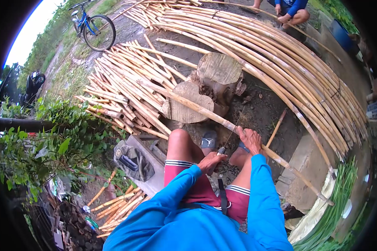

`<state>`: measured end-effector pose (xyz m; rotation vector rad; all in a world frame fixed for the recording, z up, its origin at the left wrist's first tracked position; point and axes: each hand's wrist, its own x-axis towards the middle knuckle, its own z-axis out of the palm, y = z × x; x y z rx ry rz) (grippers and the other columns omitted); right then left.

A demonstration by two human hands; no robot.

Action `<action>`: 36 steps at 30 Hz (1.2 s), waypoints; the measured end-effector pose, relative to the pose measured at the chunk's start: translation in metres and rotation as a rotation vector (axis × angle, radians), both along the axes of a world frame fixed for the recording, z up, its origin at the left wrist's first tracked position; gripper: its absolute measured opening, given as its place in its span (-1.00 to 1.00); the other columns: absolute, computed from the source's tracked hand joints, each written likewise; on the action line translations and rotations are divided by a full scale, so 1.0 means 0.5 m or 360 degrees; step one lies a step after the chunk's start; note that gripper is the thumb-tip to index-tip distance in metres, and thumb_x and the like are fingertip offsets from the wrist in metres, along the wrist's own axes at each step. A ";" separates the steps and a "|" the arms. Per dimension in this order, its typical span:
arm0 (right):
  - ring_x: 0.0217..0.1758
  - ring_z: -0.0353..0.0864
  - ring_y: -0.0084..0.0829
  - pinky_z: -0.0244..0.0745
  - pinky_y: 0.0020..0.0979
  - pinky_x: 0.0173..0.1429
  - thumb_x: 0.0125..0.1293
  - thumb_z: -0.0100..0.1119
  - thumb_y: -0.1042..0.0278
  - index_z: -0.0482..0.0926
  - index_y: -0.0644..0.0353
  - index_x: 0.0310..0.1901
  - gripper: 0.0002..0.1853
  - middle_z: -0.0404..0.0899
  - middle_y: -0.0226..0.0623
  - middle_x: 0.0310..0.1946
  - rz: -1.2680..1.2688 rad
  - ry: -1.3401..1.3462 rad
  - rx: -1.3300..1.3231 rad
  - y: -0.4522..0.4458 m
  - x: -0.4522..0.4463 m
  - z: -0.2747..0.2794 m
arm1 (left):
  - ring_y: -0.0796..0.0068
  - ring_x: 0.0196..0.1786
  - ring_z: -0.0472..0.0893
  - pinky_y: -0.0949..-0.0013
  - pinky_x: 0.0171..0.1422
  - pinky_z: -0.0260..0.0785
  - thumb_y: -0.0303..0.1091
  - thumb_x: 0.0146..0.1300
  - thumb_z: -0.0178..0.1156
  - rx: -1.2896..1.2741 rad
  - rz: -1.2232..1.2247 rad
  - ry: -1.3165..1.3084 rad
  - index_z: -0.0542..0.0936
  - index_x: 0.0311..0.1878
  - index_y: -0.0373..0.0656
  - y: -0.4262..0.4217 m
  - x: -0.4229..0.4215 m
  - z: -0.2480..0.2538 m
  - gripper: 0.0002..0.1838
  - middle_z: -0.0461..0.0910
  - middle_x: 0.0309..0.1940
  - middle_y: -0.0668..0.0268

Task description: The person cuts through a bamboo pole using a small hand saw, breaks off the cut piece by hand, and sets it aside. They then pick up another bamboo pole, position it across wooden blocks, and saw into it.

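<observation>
From my distant seat I look down on an outdoor patch of dark dirt point(262, 106). Cut canes point(127, 83) lie heaped left of centre, long poles point(264, 39) fan across the upper right, and a bike point(92, 28) stands at the upper left. Bushes point(50, 142) fill the left edge, and cut grass point(342, 201) lies at the lower right. At the top right I see another person point(292, 9), only partly in frame, with both hands near a cane.

The pole point(209, 114) I attend to runs aslant through the centre, resting over the nearer stump point(187, 100) and sloping to the lower right. My right hand point(250, 140) wraps over it, fingers bent around it, the forearm reaching straight up the frame. My left hand point(211, 162), lower and closer to the knees, has its fingers curled round the handle of a thin blade point(235, 128). That blade points up and crosses the pole (whether it touches, I cannot tell).
</observation>
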<state>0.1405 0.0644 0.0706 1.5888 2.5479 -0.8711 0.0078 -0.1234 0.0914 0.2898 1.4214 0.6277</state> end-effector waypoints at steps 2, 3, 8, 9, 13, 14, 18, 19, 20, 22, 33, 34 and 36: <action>-0.11 0.65 0.25 0.50 0.15 0.05 0.35 -0.10 -0.41 0.72 0.19 -0.33 -0.28 0.68 0.18 -0.27 -0.0057 -0.0023 0.0003 -0.002 -0.004 -0.003 | 0.44 -0.53 0.47 0.30 -0.42 0.37 0.11 0.24 0.22 0.0237 0.0069 0.0024 0.48 -0.37 -0.12 -0.021 -0.001 0.000 -0.56 0.45 -0.56 0.33; -0.12 0.65 0.24 0.51 0.13 0.05 0.34 -0.11 -0.44 0.73 0.20 -0.33 -0.25 0.68 0.18 -0.27 -0.0048 -0.0039 -0.0003 0.001 -0.005 -0.007 | 0.44 -0.53 0.47 0.30 -0.42 0.37 0.11 0.24 0.22 0.0227 0.0070 0.0028 0.48 -0.37 -0.12 -0.026 -0.003 -0.002 -0.56 0.45 -0.56 0.33; -0.08 0.65 0.22 0.51 0.10 0.03 0.31 -0.12 -0.49 0.73 0.21 -0.30 -0.21 0.67 0.18 -0.27 -0.0077 -0.0024 -0.0066 0.003 -0.005 -0.003 | 0.55 -0.56 0.42 0.41 -0.49 0.25 -0.03 0.27 0.18 0.0327 0.0051 0.0479 0.54 -0.10 -0.18 -0.044 0.003 -0.046 -0.62 0.42 -0.56 0.40; -0.07 0.66 0.21 0.52 0.10 0.04 0.29 -0.11 -0.50 0.74 0.20 -0.28 -0.21 0.68 0.17 -0.27 -0.0059 0.0015 -0.0119 0.002 0.000 0.017 | 0.56 -0.57 0.41 0.42 -0.49 0.24 -0.04 0.27 0.16 0.0313 0.0061 0.0417 0.55 -0.07 -0.18 -0.043 0.007 -0.031 -0.61 0.42 -0.56 0.40; -0.05 0.68 0.15 0.53 0.06 0.10 0.26 -0.07 -0.51 0.76 0.19 -0.24 -0.22 0.70 0.14 -0.22 -0.0037 0.0014 -0.0158 0.008 0.004 0.006 | 0.58 -0.60 0.36 0.40 -0.52 0.20 -0.07 0.29 0.10 0.0341 0.0065 0.0298 0.53 -0.09 -0.17 -0.041 0.015 -0.032 -0.65 0.40 -0.59 0.41; -0.05 0.69 0.15 0.53 0.06 0.10 0.26 -0.07 -0.51 0.76 0.19 -0.24 -0.22 0.70 0.13 -0.22 -0.0025 0.0004 -0.0156 0.007 0.003 0.005 | 0.56 -0.62 0.35 0.37 -0.53 0.19 -0.07 0.29 0.12 0.0367 0.0077 0.0295 0.51 -0.12 -0.20 -0.041 0.019 -0.027 -0.65 0.38 -0.61 0.41; 0.00 0.68 0.11 0.52 0.02 0.15 0.25 -0.07 -0.49 0.76 0.21 -0.21 -0.21 0.71 0.10 -0.19 -0.0062 0.0007 -0.0265 0.002 0.011 0.025 | 0.59 -0.63 0.35 0.40 -0.55 0.20 -0.12 0.31 0.13 0.0183 0.0210 0.0309 0.57 -0.07 -0.16 -0.030 0.047 0.007 -0.69 0.40 -0.61 0.43; 0.02 0.68 0.09 0.52 0.00 0.17 0.24 -0.08 -0.49 0.76 0.21 -0.21 -0.21 0.71 0.11 -0.19 -0.0063 -0.0002 -0.0205 0.001 0.014 0.016 | 0.58 -0.63 0.34 0.42 -0.55 0.20 -0.13 0.31 0.13 0.0161 0.0170 0.0334 0.57 -0.10 -0.18 -0.027 0.048 0.016 -0.70 0.39 -0.62 0.42; -0.02 0.70 0.07 0.54 -0.02 0.13 0.21 -0.06 -0.50 0.77 0.21 -0.24 -0.21 0.71 0.11 -0.20 -0.0041 0.0057 -0.0163 0.000 0.017 0.005 | 0.58 -0.63 0.35 0.44 -0.55 0.21 -0.12 0.31 0.14 0.0211 0.0110 0.0390 0.57 -0.12 -0.20 -0.033 0.045 0.010 -0.69 0.39 -0.62 0.43; -0.14 0.72 0.11 0.57 0.03 0.03 0.20 -0.04 -0.51 0.75 0.25 -0.35 -0.20 0.70 0.15 -0.32 -0.0129 0.0178 -0.0023 -0.009 0.022 -0.009 | 0.57 -0.62 0.39 0.45 -0.55 0.23 -0.06 0.31 0.17 0.0344 0.0093 0.0381 0.58 -0.14 -0.20 -0.046 0.043 0.000 -0.65 0.39 -0.62 0.41; -0.27 0.74 0.09 0.62 0.02 -0.07 0.19 0.02 -0.33 0.74 0.24 -0.42 -0.33 0.68 0.12 -0.45 -0.0038 0.0393 0.0149 -0.011 0.036 -0.036 | 0.53 -0.59 0.43 0.41 -0.52 0.32 -0.08 0.33 0.18 0.1471 -0.0787 0.1286 0.59 0.03 -0.21 -0.068 -0.002 -0.053 -0.60 0.41 -0.56 0.39; -0.27 0.74 0.09 0.62 0.02 -0.07 0.19 0.02 -0.33 0.74 0.24 -0.42 -0.33 0.68 0.12 -0.45 -0.0043 0.0399 0.0148 -0.010 0.037 -0.045 | 0.52 -0.59 0.44 0.40 -0.52 0.33 -0.09 0.33 0.17 0.1845 -0.0968 0.1567 0.59 0.04 -0.21 -0.068 -0.003 -0.054 -0.60 0.41 -0.55 0.39; -0.28 0.74 0.10 0.63 0.01 -0.07 0.20 0.01 -0.34 0.73 0.24 -0.44 -0.33 0.68 0.12 -0.46 -0.0020 0.0425 0.0203 -0.008 0.038 -0.050 | 0.29 -0.38 0.50 0.25 -0.28 0.37 -0.26 0.18 0.21 0.1639 -0.1009 0.1335 0.57 0.12 -0.16 -0.067 0.006 -0.046 -0.57 0.50 -0.39 0.25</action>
